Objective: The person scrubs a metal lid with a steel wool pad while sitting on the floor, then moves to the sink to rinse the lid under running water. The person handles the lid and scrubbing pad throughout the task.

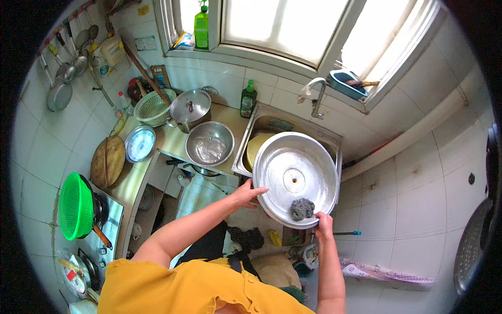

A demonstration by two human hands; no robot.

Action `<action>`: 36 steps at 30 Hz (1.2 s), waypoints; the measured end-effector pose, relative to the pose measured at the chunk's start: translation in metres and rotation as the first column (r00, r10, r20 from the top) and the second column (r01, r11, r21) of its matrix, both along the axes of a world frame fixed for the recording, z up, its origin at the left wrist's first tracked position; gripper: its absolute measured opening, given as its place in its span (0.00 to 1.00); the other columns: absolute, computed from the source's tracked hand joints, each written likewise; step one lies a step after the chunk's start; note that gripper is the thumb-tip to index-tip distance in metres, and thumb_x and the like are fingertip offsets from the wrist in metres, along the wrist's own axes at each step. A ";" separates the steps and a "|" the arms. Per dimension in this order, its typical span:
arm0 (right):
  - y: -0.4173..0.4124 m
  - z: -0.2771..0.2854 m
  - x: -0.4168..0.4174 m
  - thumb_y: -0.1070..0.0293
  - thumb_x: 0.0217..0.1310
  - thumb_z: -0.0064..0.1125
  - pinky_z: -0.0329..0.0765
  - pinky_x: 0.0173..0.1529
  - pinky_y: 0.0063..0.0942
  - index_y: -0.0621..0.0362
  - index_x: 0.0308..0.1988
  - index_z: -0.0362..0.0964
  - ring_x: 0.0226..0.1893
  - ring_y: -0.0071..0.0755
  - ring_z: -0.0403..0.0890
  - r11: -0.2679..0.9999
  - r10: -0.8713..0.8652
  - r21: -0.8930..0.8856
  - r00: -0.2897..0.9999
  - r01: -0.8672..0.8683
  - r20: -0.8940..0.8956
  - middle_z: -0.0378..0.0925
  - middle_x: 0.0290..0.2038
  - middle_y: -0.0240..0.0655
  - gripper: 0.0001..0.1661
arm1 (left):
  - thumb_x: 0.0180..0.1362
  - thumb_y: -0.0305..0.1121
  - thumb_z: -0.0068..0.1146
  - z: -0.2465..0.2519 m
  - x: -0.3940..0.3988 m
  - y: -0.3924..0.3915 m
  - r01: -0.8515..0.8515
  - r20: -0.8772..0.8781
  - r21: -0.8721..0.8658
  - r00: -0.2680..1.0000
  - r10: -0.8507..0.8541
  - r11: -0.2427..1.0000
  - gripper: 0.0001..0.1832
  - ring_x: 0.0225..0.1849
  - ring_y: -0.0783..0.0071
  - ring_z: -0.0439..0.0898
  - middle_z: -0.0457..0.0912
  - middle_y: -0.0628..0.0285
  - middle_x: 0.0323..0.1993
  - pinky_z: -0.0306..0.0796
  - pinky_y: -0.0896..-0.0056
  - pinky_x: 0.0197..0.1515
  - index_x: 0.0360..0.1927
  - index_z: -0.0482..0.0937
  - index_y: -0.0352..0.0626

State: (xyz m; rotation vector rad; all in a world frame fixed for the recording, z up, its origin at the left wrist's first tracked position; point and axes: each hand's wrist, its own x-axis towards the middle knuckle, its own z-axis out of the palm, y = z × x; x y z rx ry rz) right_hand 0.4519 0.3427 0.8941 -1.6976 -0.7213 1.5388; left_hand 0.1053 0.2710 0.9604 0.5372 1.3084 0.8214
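A wide round aluminium basin or deep lid (313,165) is held over the front of the sink, with its inside facing me. A small dark hole or fitting marks the middle of its bottom. My left hand (248,194) grips its rim on the left, thumb on top and fingers below. At the lower right, my right hand (324,225) pinches the rim. A dark grey scouring pad (302,209) lies inside the vessel beside my right thumb. Under and behind it, the stainless steel sink (244,155) holds a yellowish round item (255,146), mostly hidden.
The tap (319,98) rises behind the sink, near a dark green pump bottle (248,100). Left on the counter are a steel bowl (210,143), a lidded pot (191,112) and a round wooden chopping board (107,162). A green colander (75,206) is over the stove.
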 end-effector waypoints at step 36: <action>0.346 0.004 -0.148 0.66 0.63 0.53 0.75 0.56 0.38 0.60 0.60 0.60 0.53 0.48 0.75 0.862 0.267 0.447 0.964 -0.238 -0.001 0.72 0.55 0.47 0.27 | 0.48 0.31 0.52 0.032 -0.164 0.014 -0.661 -0.250 -0.176 0.747 0.616 0.730 0.12 0.16 0.77 0.72 0.76 0.65 0.23 0.62 0.78 0.14 0.36 0.74 0.37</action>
